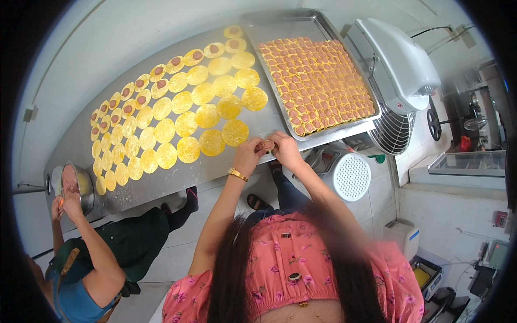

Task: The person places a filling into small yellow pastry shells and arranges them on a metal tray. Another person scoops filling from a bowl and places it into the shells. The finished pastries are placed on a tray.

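Observation:
Close to the front edge of the metal table, my left hand (247, 156) and my right hand (287, 152) meet around a small open-topped dumpling (267, 145). Its yellow wrapper is pinched around pinkish meat filling, and the fingers of both hands are closed on it. Left of my hands, rows of round yellow dumpling wrappers (186, 124) lie spread over the table. Lumps of meat filling (214, 49) sit on wrappers in the far rows; the nearer ones are bare. Right beside them, a metal tray (285, 27) carries tightly packed finished dumplings (318, 86).
At the table's left end a co-worker (91, 269) has both hands at a metal bowl (85, 188) of meat filling. A white dough mixer (398, 64) with a wire guard stands beyond the tray. A white perforated stool (351, 175) is below the table's right end.

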A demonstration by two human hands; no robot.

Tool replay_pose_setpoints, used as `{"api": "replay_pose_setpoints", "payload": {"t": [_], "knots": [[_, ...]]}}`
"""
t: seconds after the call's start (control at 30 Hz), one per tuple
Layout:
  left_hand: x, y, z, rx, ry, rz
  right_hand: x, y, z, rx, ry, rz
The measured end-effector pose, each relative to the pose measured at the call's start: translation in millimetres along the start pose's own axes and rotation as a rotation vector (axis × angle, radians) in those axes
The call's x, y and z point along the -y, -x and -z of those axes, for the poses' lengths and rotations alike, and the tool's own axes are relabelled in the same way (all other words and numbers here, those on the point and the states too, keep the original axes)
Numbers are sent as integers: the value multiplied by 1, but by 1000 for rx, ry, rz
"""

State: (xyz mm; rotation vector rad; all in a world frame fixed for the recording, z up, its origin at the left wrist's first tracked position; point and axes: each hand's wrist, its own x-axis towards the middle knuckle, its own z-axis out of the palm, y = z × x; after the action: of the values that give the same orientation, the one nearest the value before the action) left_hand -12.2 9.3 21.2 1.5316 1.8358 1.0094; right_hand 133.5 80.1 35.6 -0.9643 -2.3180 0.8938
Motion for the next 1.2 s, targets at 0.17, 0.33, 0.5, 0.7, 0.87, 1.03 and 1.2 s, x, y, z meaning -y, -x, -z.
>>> {"api": "replay_pose_setpoints", "payload": {"t": [0.17,0.33,0.5,0.7,0.87,1.03,1.2], "knots": [[-2,2,1,-67,102,-17,3,3,-3,-27,138,-93],[-2,1,-1,-7,40,34,5,2,-7,-81,47,-34],[3,0,-6,-57,82,28,9,2,-4,-34,65,-113],[10,7,-5,-94,102,24,17,7,-8,-27,153,-102],[7,18,7,-18,125,150,19,-4,-17,-3,265,-13],[9,36,24,-35,192,234,5,-48,36,5,-145,-15],[5,50,32,-156,371,397,-76,-170,163,-64,-93,-98]]}}
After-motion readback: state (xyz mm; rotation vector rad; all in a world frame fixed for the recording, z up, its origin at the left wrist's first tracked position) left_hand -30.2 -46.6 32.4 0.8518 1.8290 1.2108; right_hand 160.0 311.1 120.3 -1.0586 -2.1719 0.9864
